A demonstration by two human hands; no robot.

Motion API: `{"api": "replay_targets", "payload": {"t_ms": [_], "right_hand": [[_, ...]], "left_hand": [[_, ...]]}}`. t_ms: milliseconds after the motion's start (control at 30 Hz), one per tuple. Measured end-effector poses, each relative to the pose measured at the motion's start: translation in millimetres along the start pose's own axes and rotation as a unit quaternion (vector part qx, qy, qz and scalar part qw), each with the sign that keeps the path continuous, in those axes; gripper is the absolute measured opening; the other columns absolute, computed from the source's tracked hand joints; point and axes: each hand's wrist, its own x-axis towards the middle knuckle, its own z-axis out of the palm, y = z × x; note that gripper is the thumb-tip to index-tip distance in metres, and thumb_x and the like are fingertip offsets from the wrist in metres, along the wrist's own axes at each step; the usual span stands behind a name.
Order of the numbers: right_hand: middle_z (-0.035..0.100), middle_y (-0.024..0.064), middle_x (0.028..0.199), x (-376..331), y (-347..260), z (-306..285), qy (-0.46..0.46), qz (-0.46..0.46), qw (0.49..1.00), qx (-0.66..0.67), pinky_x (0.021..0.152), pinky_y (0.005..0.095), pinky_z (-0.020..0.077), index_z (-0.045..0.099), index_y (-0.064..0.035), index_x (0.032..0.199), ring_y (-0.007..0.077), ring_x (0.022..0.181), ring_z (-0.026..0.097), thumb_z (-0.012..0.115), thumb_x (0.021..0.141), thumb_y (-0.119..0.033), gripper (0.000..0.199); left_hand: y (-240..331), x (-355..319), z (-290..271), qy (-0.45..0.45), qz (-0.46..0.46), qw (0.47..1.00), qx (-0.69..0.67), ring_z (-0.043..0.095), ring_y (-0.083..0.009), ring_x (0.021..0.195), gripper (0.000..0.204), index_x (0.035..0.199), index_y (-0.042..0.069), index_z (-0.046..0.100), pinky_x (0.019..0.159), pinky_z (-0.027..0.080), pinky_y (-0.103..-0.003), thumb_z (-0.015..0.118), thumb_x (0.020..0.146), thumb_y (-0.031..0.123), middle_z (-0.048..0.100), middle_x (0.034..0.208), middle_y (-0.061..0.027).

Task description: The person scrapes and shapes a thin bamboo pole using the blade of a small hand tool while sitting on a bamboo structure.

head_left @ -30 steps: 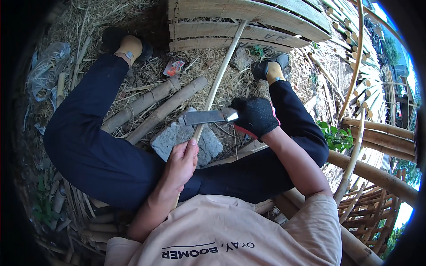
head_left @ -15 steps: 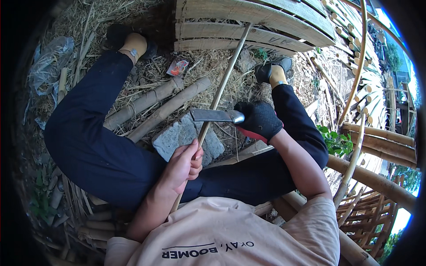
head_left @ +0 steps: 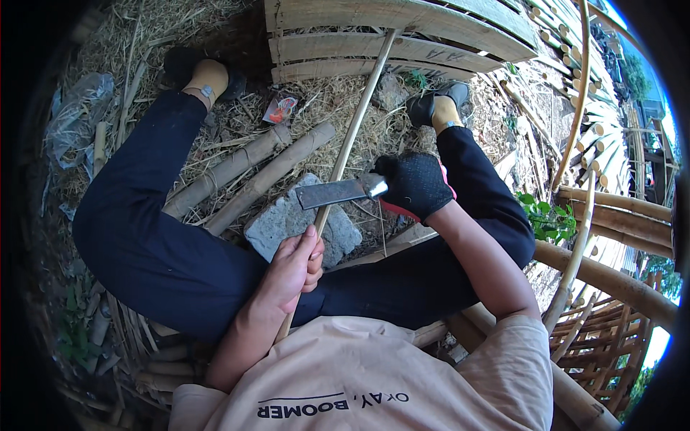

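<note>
My bare left hand [head_left: 293, 266] is closed round a long, thin bamboo strip [head_left: 357, 118], which runs from my lap up to the wooden crate [head_left: 323, 47]. In a black glove with red edging, my right hand [head_left: 417, 187] grips a knife [head_left: 332, 193] with a broad, square-ended blade. The blade lies across the strip, just above my left fingers, its tip pointing left. The glove covers the handle, apart from a shiny metal collar. Beneath the blade and strip sits a rough grey stone block [head_left: 277, 226].
Two bamboo pieces [head_left: 269, 179] lie on straw left of the block. A clear plastic bag [head_left: 79, 115] and a small red-and-white wrapper [head_left: 279, 110] are farther off. Bamboo poles [head_left: 611, 284] and a leafy plant [head_left: 545, 217] stand at right, with stacked poles [head_left: 593, 136] beyond.
The knife has shifted slightly left and nearer to me, and its blade has tilted, tip lower. My left hand keeps hold of the strip. The whole view has moved a little.
</note>
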Motion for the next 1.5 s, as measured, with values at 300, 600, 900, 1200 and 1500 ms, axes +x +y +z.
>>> {"api": "replay_targets", "payload": {"t_ms": [300, 600, 900, 1200, 1500], "right_hand": [[0.072, 0.0160, 0.082, 9, 61, -2, 0.071, 0.130, 0.989, -0.010, 0.073, 0.0454, 0.0552, 0.074, -0.0150, 0.099, 0.0351, 0.081, 0.070, 0.066, 0.082, -0.037, 0.029], [0.069, 0.0170, 0.079, -1, 4, 7, -0.015, -0.055, 0.996, 0.075, 0.070, 0.0469, 0.0547, 0.071, -0.0147, 0.093, 0.0383, 0.076, 0.068, 0.072, 0.074, -0.030, 0.024], [0.070, 0.0164, 0.077, -2, 0, -1, -0.015, -0.010, 0.999, 0.028, 0.070, 0.0471, 0.0554, 0.072, -0.0135, 0.090, 0.0362, 0.074, 0.070, 0.067, 0.074, -0.026, 0.021], [0.070, 0.0160, 0.079, 10, 50, -12, 0.053, 0.093, 0.994, -0.005, 0.071, 0.0458, 0.0548, 0.072, -0.0134, 0.095, 0.0360, 0.077, 0.069, 0.068, 0.080, -0.032, 0.025], [0.069, 0.0170, 0.081, -6, 3, 6, -0.022, -0.036, 0.994, 0.100, 0.070, 0.0459, 0.0545, 0.072, -0.0146, 0.097, 0.0388, 0.078, 0.067, 0.073, 0.077, -0.035, 0.028]], "left_hand": [[1, -4, 2, 0.000, 0.006, 1.000, 0.001, 0.018, -0.0006, 0.041, 0.039, 0.078, 0.015, 0.040, 0.037, 0.013, -0.021, 0.036, 0.109, 0.038, 0.024, 0.057, 0.0097], [0, -2, 2, 0.013, 0.008, 1.000, 0.014, 0.018, -0.0002, 0.041, 0.039, 0.078, 0.015, 0.041, 0.036, 0.013, -0.021, 0.037, 0.108, 0.039, 0.025, 0.057, 0.0101], [-2, 1, 3, 0.032, 0.024, 0.999, 0.036, 0.021, 0.0002, 0.040, 0.041, 0.076, 0.015, 0.042, 0.035, 0.014, -0.021, 0.040, 0.108, 0.041, 0.028, 0.055, 0.0101], [2, -3, 4, 0.020, 0.017, 0.999, 0.023, 0.018, -0.0003, 0.041, 0.040, 0.076, 0.016, 0.040, 0.036, 0.012, -0.021, 0.038, 0.108, 0.039, 0.024, 0.056, 0.0103], [5, -4, -5, -0.034, -0.019, 0.998, -0.042, 0.018, -0.0009, 0.043, 0.039, 0.078, 0.016, 0.041, 0.038, 0.014, -0.021, 0.037, 0.108, 0.040, 0.024, 0.058, 0.0100]]}}
